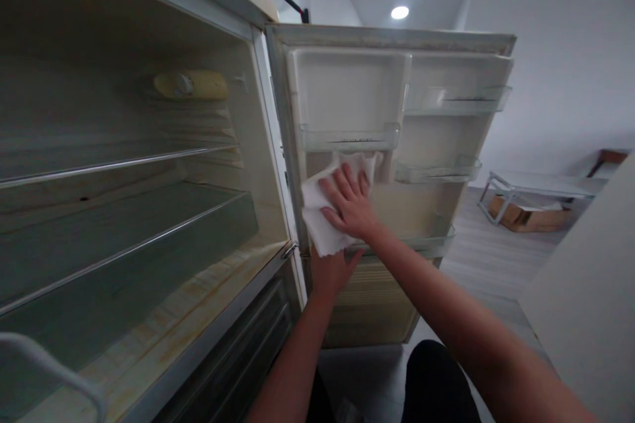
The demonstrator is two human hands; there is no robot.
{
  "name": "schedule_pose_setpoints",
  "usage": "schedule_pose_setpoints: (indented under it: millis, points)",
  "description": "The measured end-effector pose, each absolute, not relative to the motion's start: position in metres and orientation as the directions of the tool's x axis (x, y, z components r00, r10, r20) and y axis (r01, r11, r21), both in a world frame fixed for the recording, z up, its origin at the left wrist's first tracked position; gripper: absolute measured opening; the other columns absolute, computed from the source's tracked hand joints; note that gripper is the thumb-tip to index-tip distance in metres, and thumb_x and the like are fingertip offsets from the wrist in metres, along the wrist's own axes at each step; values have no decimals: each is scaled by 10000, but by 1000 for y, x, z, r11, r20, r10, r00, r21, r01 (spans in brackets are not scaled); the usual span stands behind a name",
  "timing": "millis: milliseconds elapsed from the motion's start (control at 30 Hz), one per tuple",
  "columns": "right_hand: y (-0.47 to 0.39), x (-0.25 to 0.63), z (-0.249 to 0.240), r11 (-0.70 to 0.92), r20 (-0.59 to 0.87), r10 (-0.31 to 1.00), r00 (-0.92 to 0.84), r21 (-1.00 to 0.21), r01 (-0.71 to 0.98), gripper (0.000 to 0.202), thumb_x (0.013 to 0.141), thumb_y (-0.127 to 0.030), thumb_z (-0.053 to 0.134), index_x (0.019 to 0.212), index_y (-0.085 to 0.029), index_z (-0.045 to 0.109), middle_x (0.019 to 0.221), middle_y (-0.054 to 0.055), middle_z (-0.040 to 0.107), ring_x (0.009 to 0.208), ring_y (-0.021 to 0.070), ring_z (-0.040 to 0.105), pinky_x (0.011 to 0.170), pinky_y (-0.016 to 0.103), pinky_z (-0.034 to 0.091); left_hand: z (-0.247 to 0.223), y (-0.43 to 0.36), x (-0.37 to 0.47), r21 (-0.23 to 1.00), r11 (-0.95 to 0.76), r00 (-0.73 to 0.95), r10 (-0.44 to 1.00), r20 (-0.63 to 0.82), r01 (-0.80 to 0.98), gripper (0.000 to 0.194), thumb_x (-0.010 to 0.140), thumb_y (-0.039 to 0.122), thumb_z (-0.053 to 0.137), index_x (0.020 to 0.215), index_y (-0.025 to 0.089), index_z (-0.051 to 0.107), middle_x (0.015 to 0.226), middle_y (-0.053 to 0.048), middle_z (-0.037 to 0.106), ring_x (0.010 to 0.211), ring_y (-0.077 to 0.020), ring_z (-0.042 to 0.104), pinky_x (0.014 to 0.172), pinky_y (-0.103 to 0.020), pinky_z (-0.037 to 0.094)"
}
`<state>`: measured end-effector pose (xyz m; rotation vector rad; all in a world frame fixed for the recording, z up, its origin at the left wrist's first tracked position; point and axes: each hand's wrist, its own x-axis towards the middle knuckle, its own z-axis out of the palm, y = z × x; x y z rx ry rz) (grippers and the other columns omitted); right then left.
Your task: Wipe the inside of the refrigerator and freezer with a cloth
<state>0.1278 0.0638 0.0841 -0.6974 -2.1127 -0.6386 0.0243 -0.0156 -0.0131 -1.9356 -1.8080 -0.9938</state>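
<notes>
A white cloth [322,201] with a wavy edge lies against the inside of an open fridge door [347,89], below a clear door shelf [350,139]. My right hand [351,206] lies on the cloth, its fingers spread and pressing it towards the door. Just below, my left hand [331,272] reaches up at the cloth's lower edge. Its thumb sticks out to the right; the other fingers are hidden behind the cloth, so their grip does not show.
At left, the stained fridge compartment [198,277] stands open, with glass shelves [124,238] and a yellowed lamp cover [191,84]. More clear shelves [436,172] line the door's right side. A cardboard box [530,215] sits under a white-framed bench [540,184] at right.
</notes>
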Motion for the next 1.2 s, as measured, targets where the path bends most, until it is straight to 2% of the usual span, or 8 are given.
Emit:
schedule_pose_setpoints:
  millis: [100, 233, 433, 633, 833, 933, 1067, 1200]
  points:
    - [106, 108, 96, 716, 698, 227, -679, 353, 602, 553, 976, -453, 537, 1451, -169, 529, 1529, 157, 465, 1514, 362, 242, 1230, 645, 106, -16, -15, 22, 149, -159, 16, 735, 678, 976, 437, 911, 624, 557, 870, 210, 690, 886, -102, 727, 937, -302, 638, 898, -443, 382]
    - [130, 106, 111, 694, 693, 201, -693, 398, 599, 429, 987, -406, 513, 1315, -155, 630, 1314, 150, 640, 1420, 338, 408, 1224, 655, 115, -17, -18, 15, 108, -185, 54, 702, 711, 977, 399, 916, 608, 570, 830, 226, 648, 865, -76, 704, 902, -274, 627, 877, -424, 383]
    - [122, 129, 115, 645, 758, 229, -610, 351, 678, 398, 1002, -427, 484, 1274, -189, 652, 1602, 146, 378, 1500, 367, 275, 1168, 748, 83, -17, -23, 7, 87, -223, 90, 676, 732, 971, 419, 902, 638, 573, 788, 236, 609, 808, -52, 667, 852, -256, 600, 863, -414, 377]
    - [111, 134, 95, 617, 789, 398, -468, 148, 773, 481, 1010, -461, 454, 1262, -119, 681, 1188, 211, 689, 1536, 356, 185, 1190, 622, 252, -18, -21, 7, 74, -219, 96, 675, 731, 973, 433, 907, 647, 555, 788, 233, 602, 821, -48, 671, 851, -254, 595, 850, -417, 373]
    - [104, 125, 77, 583, 746, 434, -505, 195, 789, 542, 926, -585, 567, 1261, -175, 684, 1258, 203, 666, 1557, 398, 46, 1147, 793, -31, -19, -22, 7, 92, -226, 83, 659, 747, 970, 422, 893, 642, 584, 772, 238, 603, 791, -48, 670, 852, -259, 601, 844, -417, 370]
    - [106, 126, 71, 667, 660, 353, -663, 319, 673, 479, 885, -505, 663, 1230, -175, 693, 1403, 182, 589, 1563, 369, 65, 1202, 721, -30, -19, -22, 6, 91, -229, 84, 654, 752, 969, 422, 884, 645, 595, 769, 239, 602, 800, -53, 676, 853, -261, 604, 836, -416, 372]
    - [114, 135, 73, 811, 486, 188, -853, 413, 414, 377, 811, -285, 750, 1152, -129, 710, 1681, 133, 187, 1570, 334, 34, 1269, 591, 84, -20, -22, 4, 74, -230, 93, 639, 764, 970, 425, 886, 647, 590, 763, 240, 590, 780, -48, 669, 848, -260, 607, 844, -415, 376]
    - [122, 168, 77, 892, 389, 150, -909, 342, 294, 797, 810, -167, 725, 1535, -108, 399, 1697, 141, 84, 1571, 274, -54, 1273, 496, 187, -19, -23, 2, 54, -234, 109, 629, 769, 971, 432, 888, 654, 582, 764, 241, 587, 778, -43, 670, 829, -251, 608, 825, -405, 377]
